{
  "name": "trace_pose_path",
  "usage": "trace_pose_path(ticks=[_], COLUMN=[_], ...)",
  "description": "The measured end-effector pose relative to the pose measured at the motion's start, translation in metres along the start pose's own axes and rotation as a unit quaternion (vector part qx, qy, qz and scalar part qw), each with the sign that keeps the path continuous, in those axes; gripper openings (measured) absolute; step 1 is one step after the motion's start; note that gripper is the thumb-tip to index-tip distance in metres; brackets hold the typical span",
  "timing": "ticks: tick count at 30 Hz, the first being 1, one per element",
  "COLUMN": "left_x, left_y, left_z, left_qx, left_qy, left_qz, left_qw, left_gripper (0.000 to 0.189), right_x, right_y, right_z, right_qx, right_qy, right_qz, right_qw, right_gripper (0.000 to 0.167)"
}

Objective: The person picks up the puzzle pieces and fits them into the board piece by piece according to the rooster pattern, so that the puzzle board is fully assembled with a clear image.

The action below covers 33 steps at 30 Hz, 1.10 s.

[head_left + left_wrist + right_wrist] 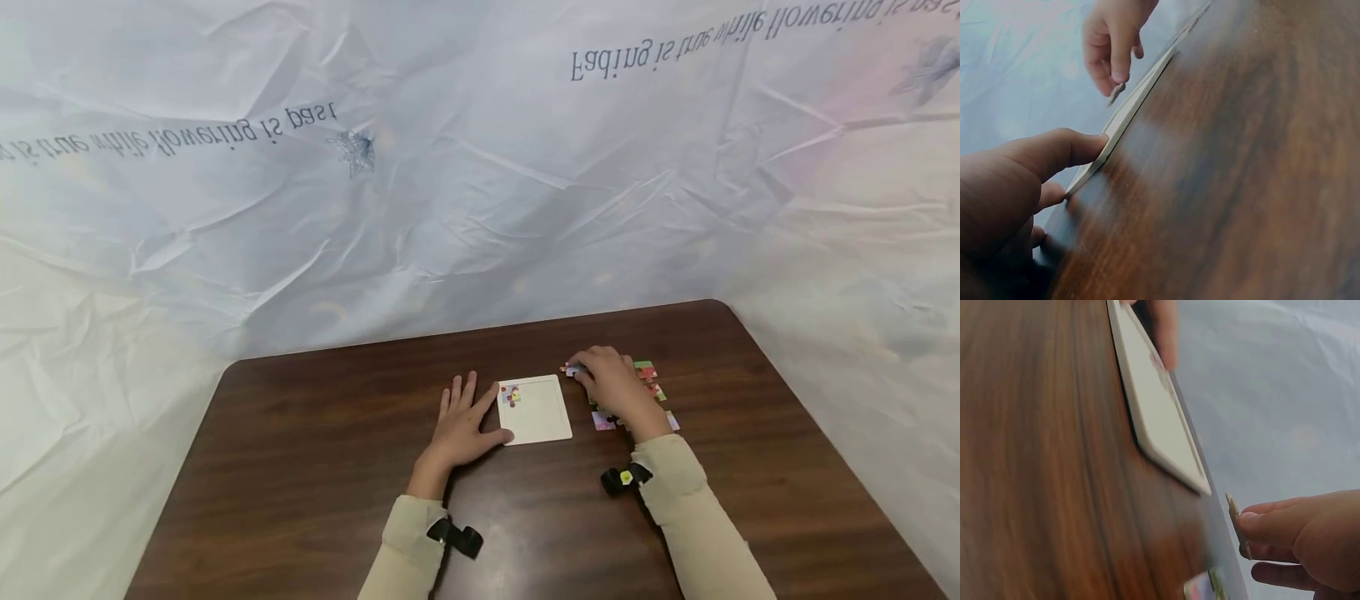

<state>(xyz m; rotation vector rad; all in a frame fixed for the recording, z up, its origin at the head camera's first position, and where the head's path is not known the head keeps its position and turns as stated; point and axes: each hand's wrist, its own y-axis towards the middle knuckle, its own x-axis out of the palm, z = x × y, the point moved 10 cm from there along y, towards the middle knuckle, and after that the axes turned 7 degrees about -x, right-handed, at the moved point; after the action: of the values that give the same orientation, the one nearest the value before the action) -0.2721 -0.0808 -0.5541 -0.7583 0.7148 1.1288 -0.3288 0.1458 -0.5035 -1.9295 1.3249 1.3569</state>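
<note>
Just right of centre in the lower half of the head view, a white puzzle board [542, 419] lies flat on a dark brown table [315, 483], with a small joined patch of colourful puzzle pieces [512, 395] in its upper left corner. The left hand [459, 435] is beside the board's left side, fingers spread and grasping nothing; its thumb rests on the board's lower left corner and its index fingertip touches near the upper left one. To the right of the board, the right hand [617, 385] pinches a single puzzle piece [1239, 526] between thumb and fingers. In the right wrist view that piece shows nearly edge-on at the lower right, apart from the board, which slants down from the top of the frame; in the left wrist view it is near the top, left of centre. Under and around the right hand in the head view lie loose pieces [603, 421] in green, red and lilac, partly hidden by the hand and wrist. Beige sleeves [693, 508] cover both forearms, and a black wrist camera [467, 542] is strapped on each. A wrinkled pale sheet [450, 217] fills the upper frame, printed with flipped lettering [240, 132] and blue flower shapes [356, 152].
</note>
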Motion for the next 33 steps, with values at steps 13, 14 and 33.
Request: trace_pose_path(ticks=[13,14,33], left_x=[0.0,0.0,0.0], left_y=[0.002,0.001,0.002], left_z=[0.0,0.0,-0.001], left_qx=[-0.003,-0.003,-0.001], left_qy=[0.002,0.001,0.007], left_qz=[-0.005,-0.005,0.001], left_qw=[1.0,1.0,1.0], left_gripper=[0.089,0.089,0.089], right_x=[0.016,0.018,0.042], right_y=[0.006,0.006,0.007], right_z=[-0.042,-0.045,-0.067], right_qx=[-0.058,-0.061,-0.093], right_qy=[0.054,0.059,0.071], right_qz=[-0.028,-0.032,-0.04], right_qw=[0.9965,0.9959,0.9924], right_gripper=[0.025,0.025,0.023])
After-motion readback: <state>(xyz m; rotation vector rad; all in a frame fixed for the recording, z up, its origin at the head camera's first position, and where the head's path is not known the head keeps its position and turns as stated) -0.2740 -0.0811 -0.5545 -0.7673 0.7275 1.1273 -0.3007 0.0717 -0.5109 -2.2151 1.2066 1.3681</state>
